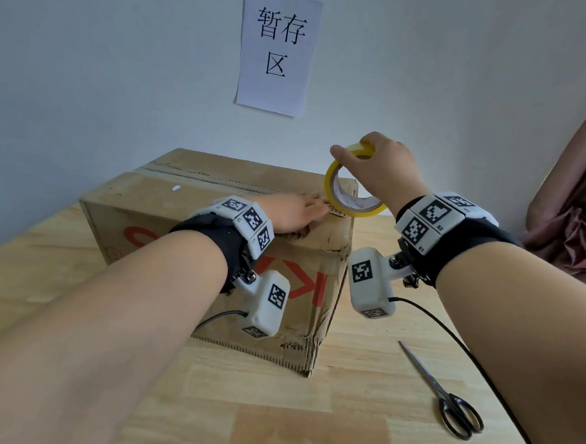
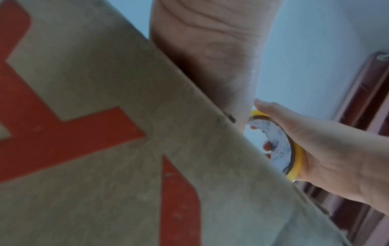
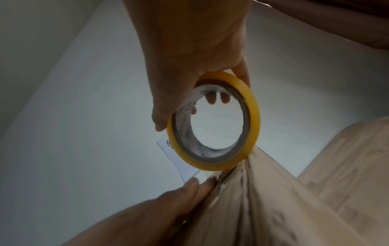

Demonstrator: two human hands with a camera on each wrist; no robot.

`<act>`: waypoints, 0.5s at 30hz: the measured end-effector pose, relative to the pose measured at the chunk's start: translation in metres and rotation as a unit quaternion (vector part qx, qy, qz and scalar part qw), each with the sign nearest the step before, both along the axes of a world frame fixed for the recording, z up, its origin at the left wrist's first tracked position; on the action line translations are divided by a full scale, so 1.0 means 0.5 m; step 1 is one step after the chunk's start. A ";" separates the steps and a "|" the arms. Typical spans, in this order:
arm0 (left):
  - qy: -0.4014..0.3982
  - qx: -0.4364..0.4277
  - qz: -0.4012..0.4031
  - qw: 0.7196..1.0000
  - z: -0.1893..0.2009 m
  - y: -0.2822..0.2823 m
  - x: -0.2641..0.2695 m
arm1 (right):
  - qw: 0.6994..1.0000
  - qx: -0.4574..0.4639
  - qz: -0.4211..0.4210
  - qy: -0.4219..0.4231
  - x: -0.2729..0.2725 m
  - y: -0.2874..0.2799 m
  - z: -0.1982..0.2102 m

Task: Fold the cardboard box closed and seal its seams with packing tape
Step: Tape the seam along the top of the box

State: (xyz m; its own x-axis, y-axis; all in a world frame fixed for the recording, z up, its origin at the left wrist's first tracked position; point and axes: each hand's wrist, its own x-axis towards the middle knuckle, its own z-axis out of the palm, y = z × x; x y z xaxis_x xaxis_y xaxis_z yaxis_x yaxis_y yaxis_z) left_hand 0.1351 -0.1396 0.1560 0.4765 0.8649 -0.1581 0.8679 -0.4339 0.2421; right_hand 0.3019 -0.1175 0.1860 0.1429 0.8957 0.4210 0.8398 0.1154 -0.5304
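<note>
— Hands?
— Right hand [image 1: 387,166] grips the yellow roll of packing tape [image 1: 350,187] at the right end of the closed brown cardboard box [image 1: 196,216] on the wooden table [image 1: 361,380].
— Left hand [image 1: 294,213]?
— Fingers flat, pressing the box top beside the roll.

A wooden table [image 1: 360,390] carries the cardboard box [image 1: 189,215] and apparently closed scissors [image 1: 445,396].

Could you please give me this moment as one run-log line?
cardboard box: flaps closed | left hand: flat on top | right hand: grip on tape roll at box's right edge | scissors: on table, untouched
</note>
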 end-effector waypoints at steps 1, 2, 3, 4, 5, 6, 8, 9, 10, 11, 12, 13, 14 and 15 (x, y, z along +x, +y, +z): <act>-0.002 0.003 0.004 1.000 0.002 0.001 0.000 | 1.000 -0.003 0.000 0.000 0.000 -0.002 0.006; -0.001 0.003 0.007 1.000 0.004 0.001 -0.001 | 1.000 -0.005 0.000 0.008 -0.001 -0.006 0.011; 0.003 0.001 0.006 1.000 0.003 0.001 -0.003 | 1.000 -0.004 0.001 0.022 -0.002 -0.008 0.016; 0.004 -0.002 0.003 1.000 0.000 0.000 -0.005 | 0.999 -0.004 0.002 0.040 -0.005 -0.009 0.022; 0.003 -0.003 -0.001 1.000 -0.003 -0.002 -0.007 | 0.999 -0.007 0.003 0.051 -0.005 -0.010 0.028; -0.002 -0.003 -0.002 1.000 -0.007 -0.002 -0.009 | 0.999 -0.013 0.004 0.051 -0.004 -0.011 0.036; -0.013 -0.001 0.004 1.000 -0.012 0.000 -0.013 | 0.999 -0.027 0.004 0.029 0.011 -0.018 0.055; -0.014 -0.001 0.007 1.000 -0.012 0.002 -0.012 | 0.999 -0.030 0.000 0.014 0.024 -0.021 0.062; -0.013 0.000 0.009 1.000 -0.012 0.003 -0.011 | 0.999 -0.035 -0.005 0.001 0.039 -0.023 0.066; -0.010 -0.001 0.011 1.000 -0.011 0.002 -0.008 | 0.999 -0.044 -0.012 -0.006 0.054 -0.024 0.064; -0.008 0.000 0.012 1.000 -0.010 0.001 -0.005 | 0.998 -0.055 -0.017 -0.006 0.068 -0.025 0.058; -0.004 0.000 0.014 1.000 -0.008 -0.001 -0.001 | 0.998 -0.064 -0.020 0.000 0.078 -0.025 0.051; -0.001 0.000 0.015 1.000 -0.007 -0.002 0.003 | 0.997 -0.069 -0.020 0.010 0.084 -0.026 0.044; 0.004 0.001 0.017 1.000 -0.007 -0.004 0.005 | 0.997 -0.070 -0.017 0.021 0.085 -0.027 0.040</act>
